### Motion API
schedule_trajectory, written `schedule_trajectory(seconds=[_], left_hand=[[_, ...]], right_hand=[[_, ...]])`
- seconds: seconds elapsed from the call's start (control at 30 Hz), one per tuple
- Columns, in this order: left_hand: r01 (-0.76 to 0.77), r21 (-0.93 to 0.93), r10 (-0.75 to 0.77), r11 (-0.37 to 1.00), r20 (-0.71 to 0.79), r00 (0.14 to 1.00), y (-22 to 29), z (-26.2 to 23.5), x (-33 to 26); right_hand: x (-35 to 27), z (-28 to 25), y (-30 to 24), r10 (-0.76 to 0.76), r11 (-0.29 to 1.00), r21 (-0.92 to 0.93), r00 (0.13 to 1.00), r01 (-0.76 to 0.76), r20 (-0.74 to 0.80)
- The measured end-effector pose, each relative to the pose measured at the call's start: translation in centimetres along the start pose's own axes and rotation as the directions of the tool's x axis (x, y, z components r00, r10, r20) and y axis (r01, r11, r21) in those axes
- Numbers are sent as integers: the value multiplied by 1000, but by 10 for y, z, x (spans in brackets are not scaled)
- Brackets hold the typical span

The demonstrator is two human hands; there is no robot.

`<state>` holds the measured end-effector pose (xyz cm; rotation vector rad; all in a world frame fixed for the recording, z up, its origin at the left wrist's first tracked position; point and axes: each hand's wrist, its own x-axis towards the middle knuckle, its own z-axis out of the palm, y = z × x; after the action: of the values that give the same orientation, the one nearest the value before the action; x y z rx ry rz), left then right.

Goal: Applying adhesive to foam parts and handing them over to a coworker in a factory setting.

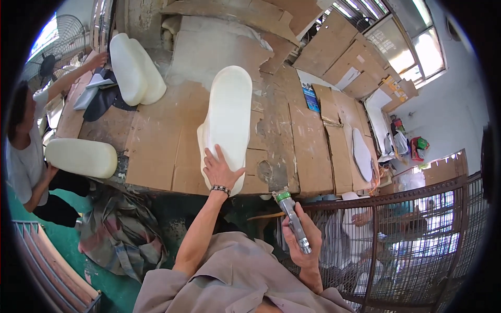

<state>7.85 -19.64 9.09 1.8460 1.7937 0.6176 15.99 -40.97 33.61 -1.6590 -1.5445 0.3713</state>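
My left hand, wearing a dark beaded bracelet, lies with spread fingers on the near half of a long white sole-shaped piece. That piece points away from me on the cardboard-covered table, and the edge of a second white piece shows under its left side. In my right hand is a grey cylindrical hand tool with a green collar, probably an air grinder. My fingers wrap around its body, just off the table's front edge. Its tip is apart from the white piece.
At left a co-worker holds a white sole-shaped piece; beyond it stand two more white pieces and dark cloth scraps. A flat white piece lies at right. A wire-mesh rack stands close on my right.
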Motion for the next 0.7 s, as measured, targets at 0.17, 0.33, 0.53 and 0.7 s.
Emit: schedule_trajectory(seconds=[0.17,0.33,0.53,0.7], left_hand=[[1,0,-1,1000,20,1000,1,-2,1],[-5,6,5,1000,10,1000,0,0,1],[-25,6,25,1000,-23,999,-1,4,0],[-54,6,55,999,-68,996,-3,5,-2]], right_hand=[[10,-1,3,8,992,-123,998,-17,-69],[6,-5,6,-66,991,-117,997,62,-31],[-3,-9,10,-76,989,-125,997,74,-15],[-10,-15,13,-40,993,-112,999,37,-30]])
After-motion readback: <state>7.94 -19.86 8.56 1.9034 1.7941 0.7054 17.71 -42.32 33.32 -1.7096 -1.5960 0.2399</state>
